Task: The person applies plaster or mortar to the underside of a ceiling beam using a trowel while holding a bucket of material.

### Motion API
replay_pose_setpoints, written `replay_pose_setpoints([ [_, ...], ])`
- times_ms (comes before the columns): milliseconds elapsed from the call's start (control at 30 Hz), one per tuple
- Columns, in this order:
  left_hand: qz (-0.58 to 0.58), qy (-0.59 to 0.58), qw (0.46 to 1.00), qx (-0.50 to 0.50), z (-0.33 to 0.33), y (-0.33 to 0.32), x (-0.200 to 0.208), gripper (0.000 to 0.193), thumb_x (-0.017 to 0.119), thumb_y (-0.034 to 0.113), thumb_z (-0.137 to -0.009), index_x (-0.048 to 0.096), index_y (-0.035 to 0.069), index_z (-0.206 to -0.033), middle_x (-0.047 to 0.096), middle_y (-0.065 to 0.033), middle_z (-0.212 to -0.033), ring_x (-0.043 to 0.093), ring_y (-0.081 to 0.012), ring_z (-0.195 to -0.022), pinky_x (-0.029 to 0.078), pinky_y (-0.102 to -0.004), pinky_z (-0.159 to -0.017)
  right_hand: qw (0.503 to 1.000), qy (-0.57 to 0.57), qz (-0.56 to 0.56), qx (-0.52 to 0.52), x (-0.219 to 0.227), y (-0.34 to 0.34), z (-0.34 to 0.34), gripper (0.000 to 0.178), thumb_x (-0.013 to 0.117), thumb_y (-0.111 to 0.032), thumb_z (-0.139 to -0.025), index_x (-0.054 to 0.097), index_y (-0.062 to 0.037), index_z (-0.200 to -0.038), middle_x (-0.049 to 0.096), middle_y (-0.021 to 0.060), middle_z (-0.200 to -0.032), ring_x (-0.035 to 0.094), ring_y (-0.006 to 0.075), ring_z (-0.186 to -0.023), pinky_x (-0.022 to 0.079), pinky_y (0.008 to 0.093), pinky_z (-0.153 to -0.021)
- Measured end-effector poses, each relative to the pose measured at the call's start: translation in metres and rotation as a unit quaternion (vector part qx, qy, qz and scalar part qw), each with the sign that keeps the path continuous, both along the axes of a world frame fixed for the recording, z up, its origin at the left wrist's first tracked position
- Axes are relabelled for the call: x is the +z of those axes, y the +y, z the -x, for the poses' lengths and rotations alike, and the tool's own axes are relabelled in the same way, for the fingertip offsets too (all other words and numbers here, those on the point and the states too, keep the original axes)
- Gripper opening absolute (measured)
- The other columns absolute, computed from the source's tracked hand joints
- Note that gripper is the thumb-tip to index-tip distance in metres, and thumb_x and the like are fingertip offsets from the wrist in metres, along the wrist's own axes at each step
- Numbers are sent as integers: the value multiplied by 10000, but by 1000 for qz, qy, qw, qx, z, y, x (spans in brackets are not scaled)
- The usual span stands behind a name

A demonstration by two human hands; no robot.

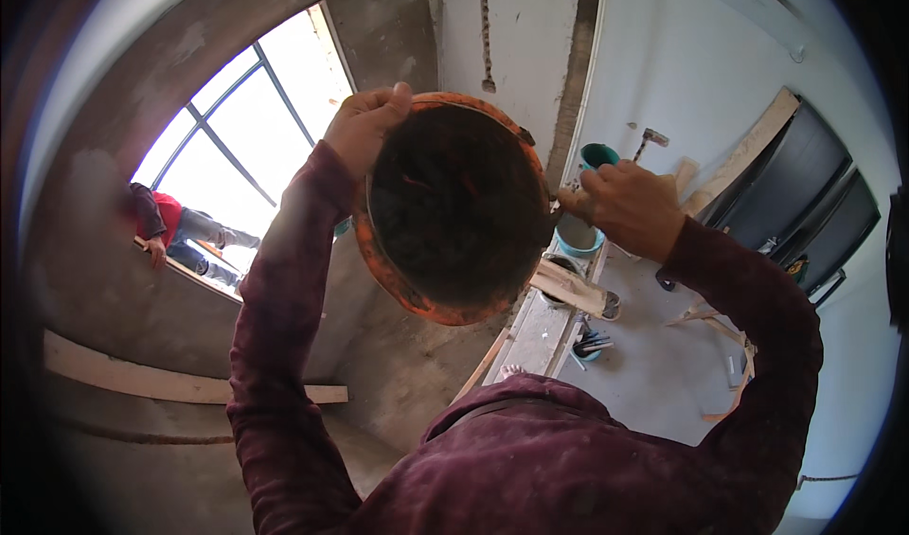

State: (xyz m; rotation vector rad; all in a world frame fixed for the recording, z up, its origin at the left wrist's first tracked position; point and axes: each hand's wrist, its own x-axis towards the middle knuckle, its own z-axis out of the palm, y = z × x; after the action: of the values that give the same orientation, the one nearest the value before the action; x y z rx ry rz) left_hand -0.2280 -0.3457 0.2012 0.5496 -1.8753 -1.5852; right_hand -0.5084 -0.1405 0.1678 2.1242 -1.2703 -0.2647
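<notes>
Orange-rimmed bucket [461,208]: held between fingers, clamped at opposite rim sides by left hand [367,130] and right hand [627,207]; judged lifted, not yet set down; too dark inside to tell fill.

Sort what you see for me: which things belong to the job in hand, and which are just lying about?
In hand:
- orange bucket, left hand gripping its rim, right hand at its right edge
- possibly the blue bucket just below the right hand in the picture

Seemingly lying about:
- long board, lower left
- dark panels, far right
</notes>
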Motion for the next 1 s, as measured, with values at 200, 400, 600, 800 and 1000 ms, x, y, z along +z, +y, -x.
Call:
replay_pose_setpoints([
  [200, 37, -47, 995, 86, -6, -10, -21, 409, 543, 378, -1003, 694, 2, -953, 656, -4, -814, 585, -79, -721, 491, -262, -714, 990, -69, -78, 91, -20, -15, -21, 243, 529, -196, -908, 599, -158, -1138, 541, 38, -776, 621, 195, -715, 498, 349, -617],
  [400, 77, -87, 970, 213, -2, 9, -28, 450, 553, 401, -983, 677, -25, -910, 637, -33, -741, 527, -123, -671, 461, -310, -669, 954, -218, -201, 28, -26, 2, -42, 321, 617, -254, -868, 606, -146, -1170, 608, 103, -792, 654, 268, -739, 519, 388, -621],
  [600, 268, -79, 926, 254, -3, -28, -72, 343, 543, 324, -1000, 689, 14, -974, 680, -161, -1005, 643, -208, -942, 517, -338, -782, 842, -463, -269, 60, -61, 11, -19, 427, 672, -361, -887, 625, -59, -1185, 682, 186, -939, 654, 357, -838, 514, 445, -740],
  [800, -29, 114, 981, 153, 25, -13, -15, 373, 526, 352, -1013, 677, 22, -924, 679, -17, -805, 625, -93, -684, 508, -235, -641, 812, -550, -191, 31, 9, 34, 28, 305, 683, -191, -862, 638, -9, -1103, 663, 215, -834, 673, 288, -734, 525, 392, -677],
  [1000, -64, 179, 967, 167, 59, -19, 48, 324, 561, 319, -1000, 650, 36, -870, 658, -28, -759, 615, -110, -609, 511, -256, -566, 876, -481, -26, -39, 152, 66, 60, 321, 631, -269, -914, 584, -3, -1087, 578, 167, -635, 623, 251, -589, 492, 401, -588],
])
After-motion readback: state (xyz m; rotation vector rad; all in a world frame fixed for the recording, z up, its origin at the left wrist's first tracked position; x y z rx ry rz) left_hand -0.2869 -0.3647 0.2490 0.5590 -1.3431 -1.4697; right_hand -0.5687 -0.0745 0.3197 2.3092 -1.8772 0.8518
